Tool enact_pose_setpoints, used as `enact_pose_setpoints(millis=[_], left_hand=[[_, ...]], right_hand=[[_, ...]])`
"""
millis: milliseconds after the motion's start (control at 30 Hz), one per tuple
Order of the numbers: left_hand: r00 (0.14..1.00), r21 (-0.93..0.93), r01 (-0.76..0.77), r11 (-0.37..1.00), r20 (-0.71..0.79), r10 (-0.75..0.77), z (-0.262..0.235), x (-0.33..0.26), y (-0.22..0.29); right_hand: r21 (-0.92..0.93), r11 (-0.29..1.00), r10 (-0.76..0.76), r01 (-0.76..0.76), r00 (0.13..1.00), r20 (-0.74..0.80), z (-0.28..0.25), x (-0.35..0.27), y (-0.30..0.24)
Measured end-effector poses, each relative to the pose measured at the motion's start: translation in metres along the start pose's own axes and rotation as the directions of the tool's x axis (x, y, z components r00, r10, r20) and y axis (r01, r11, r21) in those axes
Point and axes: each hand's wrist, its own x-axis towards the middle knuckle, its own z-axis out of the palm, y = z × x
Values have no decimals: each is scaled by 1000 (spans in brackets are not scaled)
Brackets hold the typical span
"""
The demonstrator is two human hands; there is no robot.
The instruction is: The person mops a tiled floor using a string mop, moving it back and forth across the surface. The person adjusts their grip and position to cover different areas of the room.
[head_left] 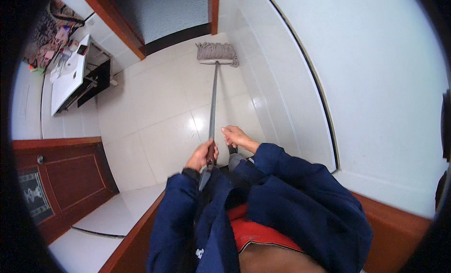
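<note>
A mop with a long grey pole (213, 104) reaches from near my body to the far part of the tiled floor. Its grey-brown string head (217, 51) lies flat on the tiles close to the right wall, below the doorway. My left hand (202, 155) is wrapped round the brown grip near the pole's upper end, with the end of the pole showing behind the wrist. To the right of the pole and apart from it, my right hand (238, 136) hangs with its fingers curled in. I see nothing between those fingers.
Pale floor tiles (159, 118) run between the walls. At the left stands a white washbasin counter (63, 87) with small items on it. A red-brown door (70, 179) is at the lower left, a wood-framed doorway (214, 12) at the far end. A white panelled wall (277, 71) bounds the right.
</note>
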Motion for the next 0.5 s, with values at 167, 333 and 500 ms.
enact_pose_setpoints(millis=[167, 333, 500], left_hand=[[989, -139, 22, 990, -141, -42, 22, -35, -68], [979, -23, 24, 999, -202, -29, 67, -62, -90], [962, -7, 75, 997, -265, -74, 86, -105, -91]], right_hand=[[-347, 935, 96, -81, 995, 27, 5, 97, 24], [-767, 641, 83, -28, 996, 33, 19, 171, 77], [-838, -78, -54, 540, 837, 545, 5, 162, 90]])
